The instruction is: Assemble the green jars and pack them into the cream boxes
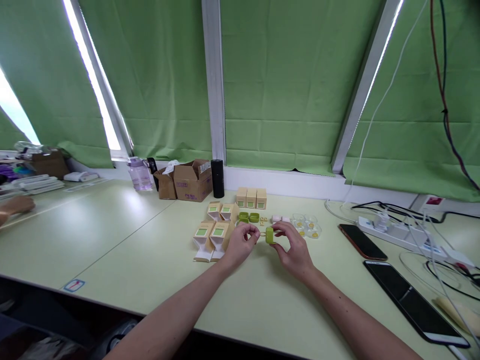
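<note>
My right hand (293, 248) grips a small green case (269, 235) between thumb and fingers, just above the table. My left hand (242, 242) is closed in a pinch beside it. A tiny yellowish piece (263, 234) shows between the left fingertips and the case; its kind is too small to make out. Behind my hands lie green open cases (254, 217), small yellow pieces (263, 219), pale pink pieces (280, 219) and clear round containers (306, 225) with yellow bits inside. Left of my left hand stand several open cardboard boxes (203, 233) with green labels.
Closed small boxes (251, 198) stand at the back, near a black cylinder (217, 178), a brown carton (192, 181) and a purple bottle (139, 174). Phones (362, 242), a tablet (410, 297) and a power strip (401, 237) with cables lie right. Another person's hand (18, 205) shows far left.
</note>
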The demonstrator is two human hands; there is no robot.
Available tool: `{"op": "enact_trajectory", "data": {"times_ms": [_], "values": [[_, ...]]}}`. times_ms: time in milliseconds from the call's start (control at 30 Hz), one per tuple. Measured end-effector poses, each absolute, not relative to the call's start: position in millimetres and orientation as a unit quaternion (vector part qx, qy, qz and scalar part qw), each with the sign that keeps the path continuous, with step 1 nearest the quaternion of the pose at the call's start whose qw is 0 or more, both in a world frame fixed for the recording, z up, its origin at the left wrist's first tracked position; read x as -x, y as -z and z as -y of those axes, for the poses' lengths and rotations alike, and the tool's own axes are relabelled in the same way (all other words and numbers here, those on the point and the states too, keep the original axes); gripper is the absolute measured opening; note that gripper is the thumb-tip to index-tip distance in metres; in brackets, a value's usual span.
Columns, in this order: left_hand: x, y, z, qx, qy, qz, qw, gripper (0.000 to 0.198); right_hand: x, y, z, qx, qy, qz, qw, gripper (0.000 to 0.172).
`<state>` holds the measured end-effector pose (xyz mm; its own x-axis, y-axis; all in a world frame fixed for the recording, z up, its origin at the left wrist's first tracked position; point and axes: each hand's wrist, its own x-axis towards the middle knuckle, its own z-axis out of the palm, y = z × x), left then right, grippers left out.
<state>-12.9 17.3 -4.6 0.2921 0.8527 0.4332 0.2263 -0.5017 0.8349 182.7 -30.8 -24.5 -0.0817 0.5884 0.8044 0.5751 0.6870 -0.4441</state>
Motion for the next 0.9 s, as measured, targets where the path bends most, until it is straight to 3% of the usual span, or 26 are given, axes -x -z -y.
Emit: {"op": "enact_trajectory", "data": {"times_ms": [300,533,733,900], "values": [[19,4,-21,-0.730,-0.540,-0.366,0.203,0.018,-186,26,30,0.399,0.018,0.733,0.550,0.048],[16,-1,-6,-0.838,-0.485,-0.236,0.083,0.055,-185,21,34,0.384,0.095,0.774,0.494,0.057],[15,4,-10,-0.840,-0.483,-0.235,0.070,0.044,-186,18,35,0.358,0.137,0.786,0.485,0.039],[16,3,-11,-0.838,-0.490,-0.233,0.065,0.042,-186,16,35,0.354,0.155,0.793,0.470,0.038]]}}
